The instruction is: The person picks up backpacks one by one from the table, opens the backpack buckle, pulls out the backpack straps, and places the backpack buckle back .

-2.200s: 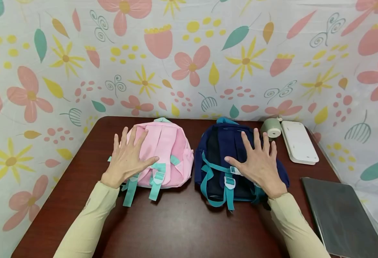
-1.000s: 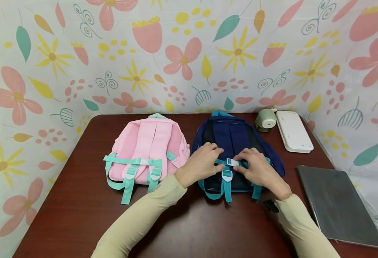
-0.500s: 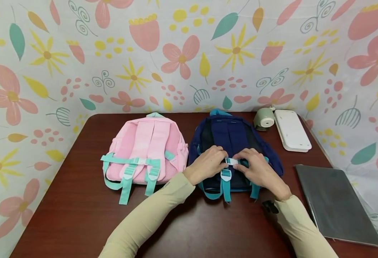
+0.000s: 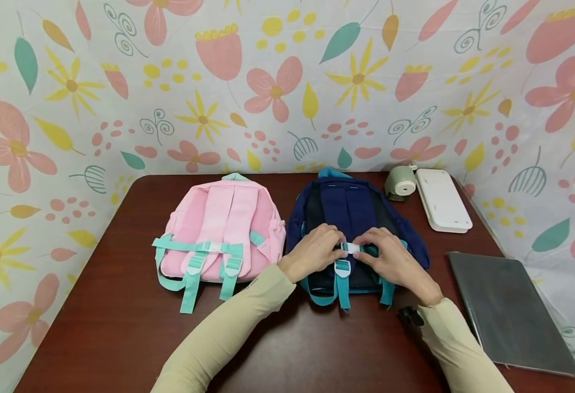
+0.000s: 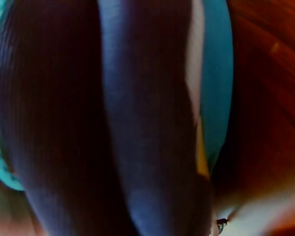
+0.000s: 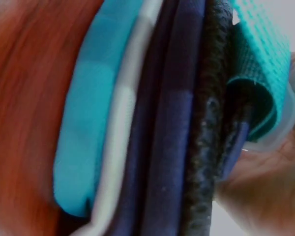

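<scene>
On the navy-blue fabric backpack (image 4: pixel 349 208), the white plastic buckle (image 4: pixel 351 248) is pinched by the curled left hand (image 4: pixel 317 246) at nine o'clock and curled right hand (image 4: pixel 389 254) at three, seemingly so both ends are steadied.

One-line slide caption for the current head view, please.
Left hand and right hand hold a white buckle between them on the navy backpack, beside a pink backpack on a dark table.
</scene>
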The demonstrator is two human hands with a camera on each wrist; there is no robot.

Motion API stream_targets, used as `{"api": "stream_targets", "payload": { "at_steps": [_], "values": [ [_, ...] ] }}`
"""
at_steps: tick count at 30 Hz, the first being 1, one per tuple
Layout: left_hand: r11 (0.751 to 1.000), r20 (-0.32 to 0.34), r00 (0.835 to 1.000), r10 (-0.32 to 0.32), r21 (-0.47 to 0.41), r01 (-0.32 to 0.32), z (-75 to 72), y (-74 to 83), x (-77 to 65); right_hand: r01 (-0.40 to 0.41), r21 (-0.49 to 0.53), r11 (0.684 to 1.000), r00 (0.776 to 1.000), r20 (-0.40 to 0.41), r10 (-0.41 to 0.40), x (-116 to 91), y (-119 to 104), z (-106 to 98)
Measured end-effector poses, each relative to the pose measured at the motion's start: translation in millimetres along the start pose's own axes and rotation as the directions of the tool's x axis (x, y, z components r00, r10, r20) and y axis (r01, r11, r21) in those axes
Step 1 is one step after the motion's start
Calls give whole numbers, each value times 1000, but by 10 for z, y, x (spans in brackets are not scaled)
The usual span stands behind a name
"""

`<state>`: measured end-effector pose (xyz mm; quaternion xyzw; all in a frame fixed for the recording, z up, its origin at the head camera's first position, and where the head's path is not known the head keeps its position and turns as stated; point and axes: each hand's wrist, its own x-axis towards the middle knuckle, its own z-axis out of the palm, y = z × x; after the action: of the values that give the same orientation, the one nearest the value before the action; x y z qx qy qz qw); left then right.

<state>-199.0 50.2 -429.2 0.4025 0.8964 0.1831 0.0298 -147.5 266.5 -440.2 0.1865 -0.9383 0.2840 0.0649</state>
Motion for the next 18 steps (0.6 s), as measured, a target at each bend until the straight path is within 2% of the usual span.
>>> {"api": "stream_targets", "payload": {
  "at_steps": [6, 18],
  "values": [
    [1000, -12, 1000, 3, 2, -3, 6, 1, -4, 40, 10, 999, 999, -33, -39, -2, 55, 30],
    [1000, -12, 1000, -9, 0, 9, 30, 4, 4, 64, -2, 998, 997, -36, -64, -14, 88, 38]
  ]
}}
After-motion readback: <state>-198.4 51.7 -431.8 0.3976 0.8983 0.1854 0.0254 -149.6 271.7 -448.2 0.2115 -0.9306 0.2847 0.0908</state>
